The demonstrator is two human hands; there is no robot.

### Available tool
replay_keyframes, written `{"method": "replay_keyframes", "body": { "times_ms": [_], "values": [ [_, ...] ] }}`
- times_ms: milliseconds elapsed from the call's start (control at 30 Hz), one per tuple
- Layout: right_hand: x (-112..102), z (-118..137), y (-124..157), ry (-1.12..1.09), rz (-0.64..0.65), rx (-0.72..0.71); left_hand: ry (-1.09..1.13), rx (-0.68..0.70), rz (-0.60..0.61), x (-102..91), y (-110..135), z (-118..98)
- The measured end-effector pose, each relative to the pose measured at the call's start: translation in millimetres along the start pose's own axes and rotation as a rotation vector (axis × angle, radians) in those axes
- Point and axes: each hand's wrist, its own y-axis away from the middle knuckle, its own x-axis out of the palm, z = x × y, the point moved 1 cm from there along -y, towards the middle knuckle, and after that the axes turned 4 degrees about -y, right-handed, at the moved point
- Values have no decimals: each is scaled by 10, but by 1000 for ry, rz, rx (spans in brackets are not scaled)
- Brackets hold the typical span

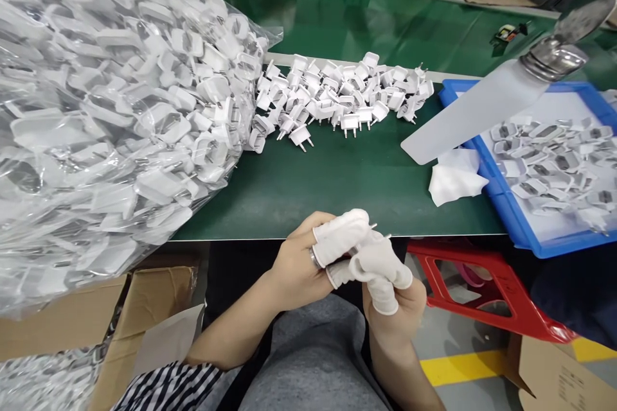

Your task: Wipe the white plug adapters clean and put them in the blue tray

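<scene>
My left hand [308,257] and my right hand [390,282] meet just below the near edge of the green table [337,186], over my lap. Both wear white finger cots. Together the fingers pinch a small white plug part [369,241]; two thin metal pins stick out of it to the right. Most of the part is hidden by my fingers. A loose heap of white plug parts [342,93] lies on the table beyond my hands.
A big clear bag of white plug parts [110,115] fills the left side. At right, a blue tray [520,231] holds more parts, with a white cloth [456,180] beside it and a frosted bottle [486,106] lying across. A red stool [486,289] and cardboard boxes [139,308] stand below.
</scene>
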Motion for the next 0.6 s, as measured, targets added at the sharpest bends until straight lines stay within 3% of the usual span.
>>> {"method": "replay_keyframes", "body": {
  "times_ms": [367,600],
  "values": [
    [-15,-59,39,-190,43,37,498,-172,-14,58,98,65],
    [-29,-76,53,-251,70,52,528,-142,14,82,128,115]
  ]
}}
